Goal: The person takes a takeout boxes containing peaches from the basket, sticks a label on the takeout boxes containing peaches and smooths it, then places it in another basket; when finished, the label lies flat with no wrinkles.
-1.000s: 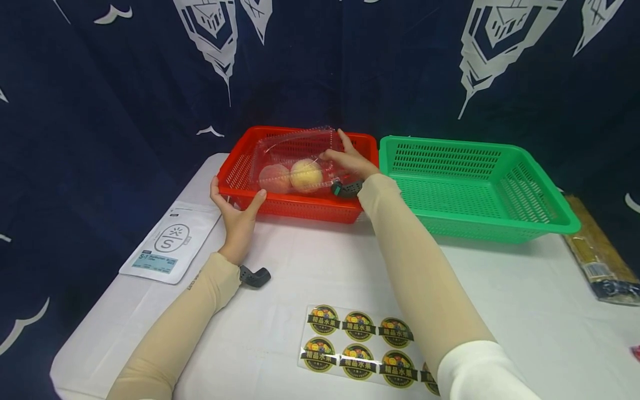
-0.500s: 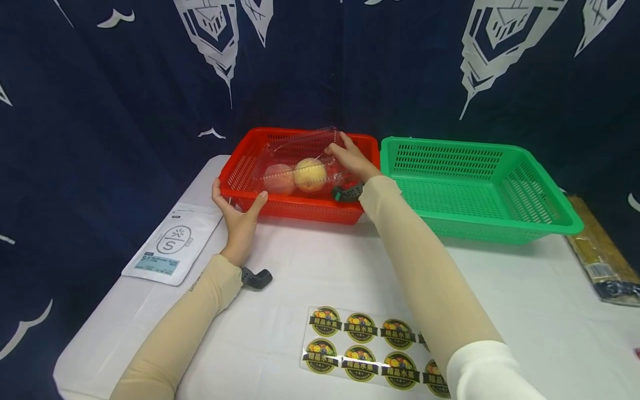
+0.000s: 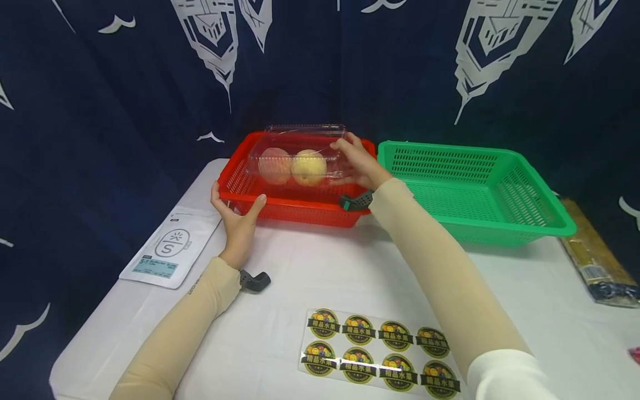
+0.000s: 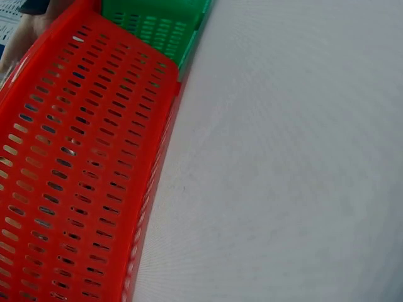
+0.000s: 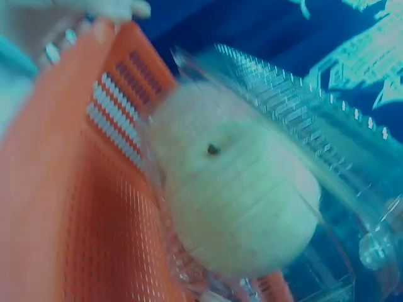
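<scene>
A clear plastic clamshell box (image 3: 300, 158) with two pale apples (image 3: 309, 167) inside hangs above the red basket (image 3: 292, 208). My right hand (image 3: 357, 161) grips the box at its right end. The right wrist view shows one apple (image 5: 236, 189) up close through the clear lid, over the red basket wall (image 5: 94, 207). My left hand (image 3: 235, 214) holds the red basket's front left rim, thumb over the edge. In the left wrist view the red basket wall (image 4: 75, 163) runs along the white table (image 4: 283, 157).
A green basket (image 3: 475, 189) stands right of the red one. A sheet of round fruit stickers (image 3: 380, 353) lies near the front edge. A white pouch (image 3: 170, 247) lies at the left, a dark packet (image 3: 600, 261) at the far right. A dark patterned curtain hangs behind.
My right hand has lifted the clamshell box with the apples up out of the red basket. The left hand has stayed on the basket's rim.
</scene>
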### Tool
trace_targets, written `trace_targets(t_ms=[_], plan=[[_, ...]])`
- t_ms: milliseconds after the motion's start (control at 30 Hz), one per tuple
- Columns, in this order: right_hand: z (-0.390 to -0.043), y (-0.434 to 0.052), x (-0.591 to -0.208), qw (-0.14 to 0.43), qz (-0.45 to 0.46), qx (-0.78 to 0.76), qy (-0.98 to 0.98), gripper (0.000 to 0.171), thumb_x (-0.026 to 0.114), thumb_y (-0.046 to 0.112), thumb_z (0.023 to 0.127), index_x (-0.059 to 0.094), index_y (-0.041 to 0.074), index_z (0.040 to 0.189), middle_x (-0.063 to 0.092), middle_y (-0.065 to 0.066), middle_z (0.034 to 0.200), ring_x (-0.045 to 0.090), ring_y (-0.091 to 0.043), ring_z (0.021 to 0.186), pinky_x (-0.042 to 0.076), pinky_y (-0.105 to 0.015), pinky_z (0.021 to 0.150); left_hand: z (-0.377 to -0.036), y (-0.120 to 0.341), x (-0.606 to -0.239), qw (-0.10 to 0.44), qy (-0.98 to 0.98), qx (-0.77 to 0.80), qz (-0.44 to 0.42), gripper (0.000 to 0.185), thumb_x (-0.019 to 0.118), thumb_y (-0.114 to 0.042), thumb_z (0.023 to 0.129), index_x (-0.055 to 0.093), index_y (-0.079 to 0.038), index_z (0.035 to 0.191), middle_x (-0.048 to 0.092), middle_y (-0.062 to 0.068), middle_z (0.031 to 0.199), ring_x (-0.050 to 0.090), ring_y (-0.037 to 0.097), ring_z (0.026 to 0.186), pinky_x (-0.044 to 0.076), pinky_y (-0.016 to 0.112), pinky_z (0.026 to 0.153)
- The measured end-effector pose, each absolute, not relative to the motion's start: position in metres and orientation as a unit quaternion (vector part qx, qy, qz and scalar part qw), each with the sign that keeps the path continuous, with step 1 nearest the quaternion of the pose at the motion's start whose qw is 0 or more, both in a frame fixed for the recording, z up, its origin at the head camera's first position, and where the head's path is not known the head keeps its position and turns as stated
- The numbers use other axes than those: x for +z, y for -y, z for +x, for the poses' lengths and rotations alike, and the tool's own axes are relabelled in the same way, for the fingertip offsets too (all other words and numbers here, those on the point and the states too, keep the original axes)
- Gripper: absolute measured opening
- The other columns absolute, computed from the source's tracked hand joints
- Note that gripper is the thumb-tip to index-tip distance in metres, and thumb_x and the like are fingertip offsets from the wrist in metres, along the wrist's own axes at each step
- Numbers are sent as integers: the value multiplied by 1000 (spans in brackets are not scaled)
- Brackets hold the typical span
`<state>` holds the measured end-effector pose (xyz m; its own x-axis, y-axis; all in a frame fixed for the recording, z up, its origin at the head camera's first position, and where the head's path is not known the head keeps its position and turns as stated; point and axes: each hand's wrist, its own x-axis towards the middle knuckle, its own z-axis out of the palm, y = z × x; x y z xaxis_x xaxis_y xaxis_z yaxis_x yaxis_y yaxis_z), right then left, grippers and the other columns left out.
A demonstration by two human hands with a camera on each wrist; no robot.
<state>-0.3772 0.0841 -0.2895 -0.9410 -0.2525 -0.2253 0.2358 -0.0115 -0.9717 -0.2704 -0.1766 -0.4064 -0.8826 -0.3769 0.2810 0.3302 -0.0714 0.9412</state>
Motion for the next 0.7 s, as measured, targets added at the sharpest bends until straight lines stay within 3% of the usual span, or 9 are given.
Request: trace_targets(t_ms=[267,533,700], plan=[[-359,-93,-281,164,1,-744,-648,91,59,32,104,-1,37,173,8,-6,178,38,-48,152,55,-61,101,-271,177,-408,248,627,-739,6,106,81,-23,97,3,-25,169,18,11,174,24,26,159,36,38,126],[-340,-113,-272,173,-17,-750,-638,90,58,29,106,-2,41,172,5,-11,178,18,-38,162,55,-60,101,-271,175,-408,244,624,-742,11,107,81,-23,97,2,-27,169,17,7,174,23,25,159,35,37,126],[-327,-125,-263,181,-22,-755,-630,89,55,28,107,-4,41,172,9,-12,177,28,-41,158,57,-57,92,-270,175,-406,245,628,-739,18,107,82,-25,96,3,-27,169,17,6,174,23,23,159,35,36,126]])
